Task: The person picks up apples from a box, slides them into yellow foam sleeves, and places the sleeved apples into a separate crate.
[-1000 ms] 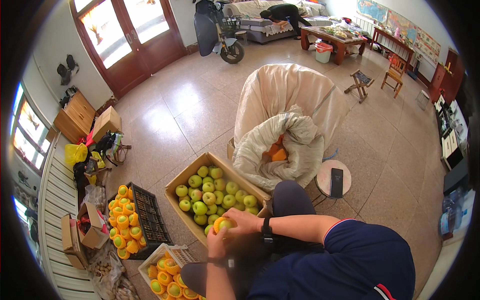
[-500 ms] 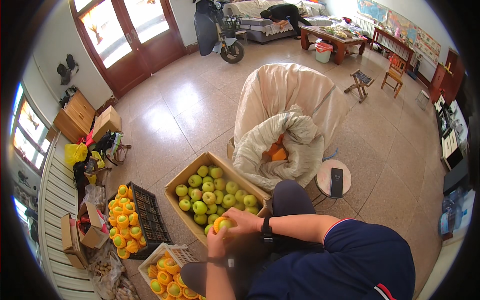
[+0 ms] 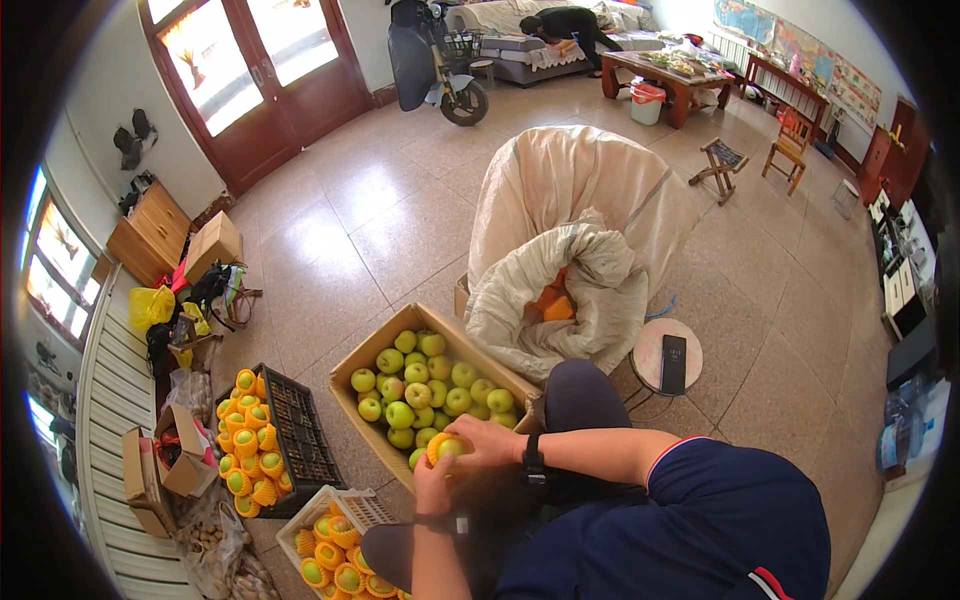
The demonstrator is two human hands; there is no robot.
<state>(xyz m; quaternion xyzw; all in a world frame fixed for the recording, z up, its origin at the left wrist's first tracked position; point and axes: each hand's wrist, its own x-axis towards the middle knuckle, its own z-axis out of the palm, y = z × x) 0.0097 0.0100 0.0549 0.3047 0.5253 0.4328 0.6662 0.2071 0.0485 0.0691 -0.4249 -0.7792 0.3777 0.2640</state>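
Note:
A green apple in a yellow foam net sleeve (image 3: 446, 450) sits between my two hands, over the near edge of a cardboard box (image 3: 358, 422). My left hand (image 3: 433, 487) grips it from below and the left. From the right, my right hand (image 3: 490, 442) has its fingers closed around the upper side. Loose green apples (image 3: 417, 396) without sleeves fill much of the box. Beyond it, a large white woven sack (image 3: 575, 190) has a rolled-down mouth with orange foam sleeves (image 3: 555, 299) inside.
To the left, a black crate (image 3: 306, 440) and a white crate (image 3: 362, 508) hold sleeved apples. A phone (image 3: 674, 364) lies on a round stool (image 3: 650, 350) at the right. Farther off are a folding stool (image 3: 718, 170), an electric scooter (image 3: 440, 70) and a person (image 3: 570, 28) bending over a sofa.

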